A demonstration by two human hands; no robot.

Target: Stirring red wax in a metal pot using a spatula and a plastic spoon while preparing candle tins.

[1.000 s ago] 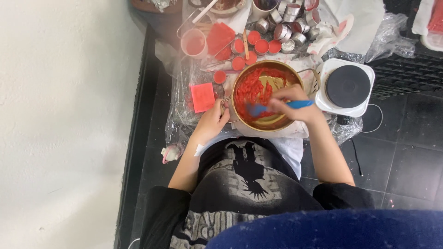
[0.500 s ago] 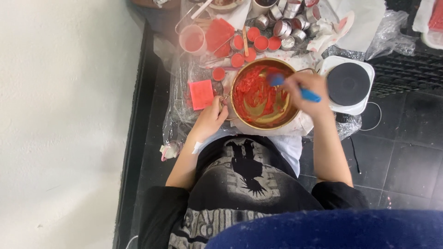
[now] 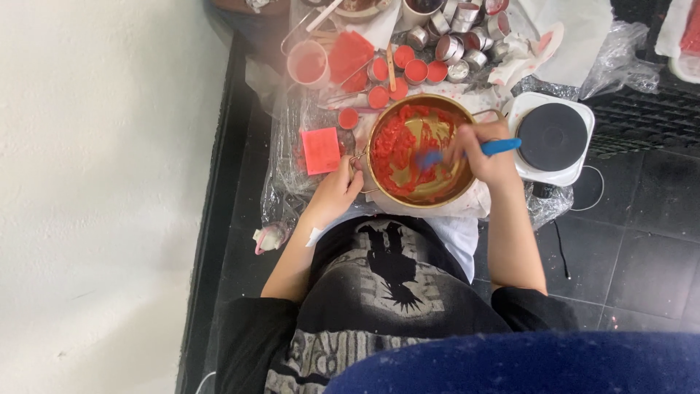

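A round brass-coloured pot (image 3: 379, 185) sits in front of me, its inside smeared with red wax-like paste (image 3: 397, 138). My left hand (image 3: 337, 191) grips the pot's left rim and handle. My right hand (image 3: 487, 152) is closed around a blue-handled spatula (image 3: 503, 147), whose blue blade (image 3: 430, 157) rests inside the pot near its middle.
A white single-burner hotplate (image 3: 552, 136) stands right of the pot. Several small tins, some filled with red (image 3: 415, 71), others bare metal (image 3: 467, 44), lie behind it. A red square block (image 3: 321, 150) and a pink cup (image 3: 308, 64) are at left. White wall on the left.
My right hand has moved the spatula around inside the pot, from its near side to the far side and now to the middle. My left hand stays on the rim.
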